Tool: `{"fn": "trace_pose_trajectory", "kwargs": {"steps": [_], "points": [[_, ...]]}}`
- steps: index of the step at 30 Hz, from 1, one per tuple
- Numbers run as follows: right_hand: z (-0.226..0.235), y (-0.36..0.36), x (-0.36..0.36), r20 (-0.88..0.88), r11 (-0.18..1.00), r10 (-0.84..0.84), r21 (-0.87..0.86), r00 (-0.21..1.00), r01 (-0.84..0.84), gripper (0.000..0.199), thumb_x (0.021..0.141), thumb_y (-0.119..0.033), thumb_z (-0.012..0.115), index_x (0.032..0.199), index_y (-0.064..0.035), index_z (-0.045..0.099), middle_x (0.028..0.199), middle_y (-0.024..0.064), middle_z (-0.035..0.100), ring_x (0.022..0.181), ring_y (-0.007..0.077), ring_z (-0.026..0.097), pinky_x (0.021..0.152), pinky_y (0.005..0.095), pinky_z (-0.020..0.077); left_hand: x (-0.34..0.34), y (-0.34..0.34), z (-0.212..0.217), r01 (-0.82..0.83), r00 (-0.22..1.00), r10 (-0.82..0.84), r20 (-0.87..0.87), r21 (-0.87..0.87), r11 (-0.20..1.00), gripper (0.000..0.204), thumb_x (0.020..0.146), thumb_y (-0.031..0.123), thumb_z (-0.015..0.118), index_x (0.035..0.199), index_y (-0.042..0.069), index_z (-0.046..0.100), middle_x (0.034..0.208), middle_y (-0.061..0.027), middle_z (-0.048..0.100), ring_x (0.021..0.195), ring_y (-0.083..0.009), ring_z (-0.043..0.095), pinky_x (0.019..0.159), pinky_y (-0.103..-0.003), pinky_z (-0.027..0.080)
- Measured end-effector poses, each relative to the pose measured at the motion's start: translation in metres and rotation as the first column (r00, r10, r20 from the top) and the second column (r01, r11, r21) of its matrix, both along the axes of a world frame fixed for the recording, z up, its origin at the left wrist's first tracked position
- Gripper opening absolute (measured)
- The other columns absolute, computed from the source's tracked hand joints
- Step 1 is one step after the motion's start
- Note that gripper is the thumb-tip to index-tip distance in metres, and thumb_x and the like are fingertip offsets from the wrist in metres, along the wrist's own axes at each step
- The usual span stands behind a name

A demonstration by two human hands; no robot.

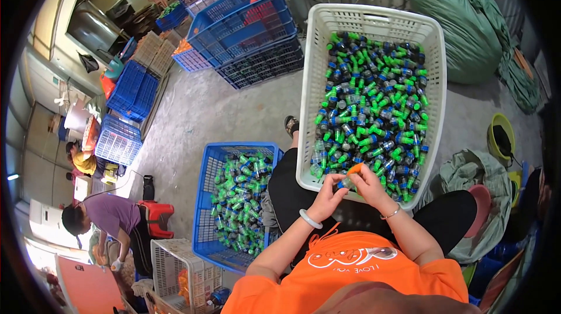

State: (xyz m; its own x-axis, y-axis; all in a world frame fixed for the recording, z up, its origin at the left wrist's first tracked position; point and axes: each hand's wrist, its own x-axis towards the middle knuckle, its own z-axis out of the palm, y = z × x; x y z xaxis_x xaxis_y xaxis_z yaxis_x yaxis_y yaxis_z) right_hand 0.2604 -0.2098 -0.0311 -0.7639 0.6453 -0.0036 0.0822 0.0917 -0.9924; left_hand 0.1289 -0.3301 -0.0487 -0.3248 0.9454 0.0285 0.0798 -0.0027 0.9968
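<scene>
In front of me, my left hand (pixel 328 196) and my right hand (pixel 373 189) meet over the near rim of a white slatted crate (pixel 435 139). Between their fingertips is a small clear plastic bottle (pixel 346 183) with a bit of blue on it. Something orange (pixel 355 169) shows at my right fingertips; whether it is a finger cover or a separate part I cannot tell. Heaped in the white crate are many similar little bottles (pixel 374 103) with bright green tops and blue bands. To the left, a blue crate (pixel 201 220) holds more green-topped ones (pixel 239 203).
Stacked blue crates (pixel 251 33) stand at the back. A large green sack (pixel 456 28) slumps at the far right, above a yellow-green bucket (pixel 501 136). At the left, a person in a purple shirt (pixel 114 212) bends near a red stool (pixel 156 219) and a white crate (pixel 169 261).
</scene>
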Motion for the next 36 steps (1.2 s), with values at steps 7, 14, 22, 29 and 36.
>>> {"fn": "trace_pose_trajectory", "kwargs": {"steps": [7, 14, 22, 29, 36], "points": [[0.009, -0.012, 0.009, -0.043, 0.983, 0.171, -0.061, 0.984, -0.173, 0.023, 0.090, -0.019, 0.062, 0.105, -0.0044, 0.055, 0.084, 0.0020, 0.055, 0.069, 0.0105, 0.052, 0.060, 0.0257, 0.0422, -0.004, -0.017, 0.000, -0.021, 0.955, 0.026, -0.296, 0.019, 1.000, 0.037, 0.088, 0.008, 0.064, 0.119, 0.005, 0.044, 0.105, -0.0058, 0.053, 0.084, -0.0113, 0.051, 0.072, -0.026, 0.045], [0.032, 0.000, 0.004, 0.182, 0.626, 0.373, 0.674, 0.910, -0.392, 0.039, 0.076, -0.034, 0.073, 0.096, -0.0047, 0.058, 0.086, 0.0138, 0.057, 0.078, 0.0324, 0.058, 0.065, 0.0390, 0.0467, -0.030, -0.042, 0.023, 0.340, 0.916, -0.274, 0.293, -0.205, 0.918, 0.036, 0.089, 0.008, 0.063, 0.119, 0.005, 0.043, 0.109, -0.0046, 0.052, 0.095, -0.0107, 0.051, 0.082, -0.026, 0.044], [0.009, -0.011, -0.001, 0.292, 0.727, 0.458, 0.420, 0.840, -0.543, 0.036, 0.076, -0.037, 0.074, 0.082, -0.0057, 0.057, 0.070, 0.0083, 0.054, 0.064, 0.0291, 0.058, 0.058, 0.0362, 0.0455, -0.020, -0.060, 0.003, 0.273, 0.951, -0.230, 0.209, -0.209, 0.939, 0.040, 0.088, 0.008, 0.064, 0.121, 0.003, 0.042, 0.111, -0.0078, 0.053, 0.102, -0.0141, 0.053, 0.089, -0.028, 0.045], [-0.001, -0.017, -0.042, 0.262, 0.838, 0.377, 0.313, 0.889, -0.448, 0.040, 0.080, -0.034, 0.071, 0.107, -0.0069, 0.058, 0.085, 0.0098, 0.055, 0.070, 0.0214, 0.058, 0.063, 0.0337, 0.0468, -0.038, -0.098, -0.012, -0.301, 0.944, 0.274, -0.185, -0.136, 0.944, 0.038, 0.084, 0.004, 0.066, 0.118, 0.003, 0.048, 0.110, -0.0117, 0.056, 0.098, -0.0174, 0.056, 0.085, -0.030, 0.047], [-0.075, 0.012, -0.128, 0.319, 0.812, -0.070, 0.569, 0.945, -0.132, 0.041, 0.085, -0.028, 0.063, 0.116, -0.0032, 0.052, 0.100, 0.0158, 0.057, 0.082, 0.0333, 0.061, 0.070, 0.0418, 0.0493, -0.097, -0.110, -0.011, -0.655, 0.232, 0.401, -0.886, 0.162, 0.738, 0.039, 0.075, 0.001, 0.067, 0.112, 0.004, 0.055, 0.104, -0.0134, 0.058, 0.099, -0.0316, 0.053, 0.089, -0.041, 0.039]]}}
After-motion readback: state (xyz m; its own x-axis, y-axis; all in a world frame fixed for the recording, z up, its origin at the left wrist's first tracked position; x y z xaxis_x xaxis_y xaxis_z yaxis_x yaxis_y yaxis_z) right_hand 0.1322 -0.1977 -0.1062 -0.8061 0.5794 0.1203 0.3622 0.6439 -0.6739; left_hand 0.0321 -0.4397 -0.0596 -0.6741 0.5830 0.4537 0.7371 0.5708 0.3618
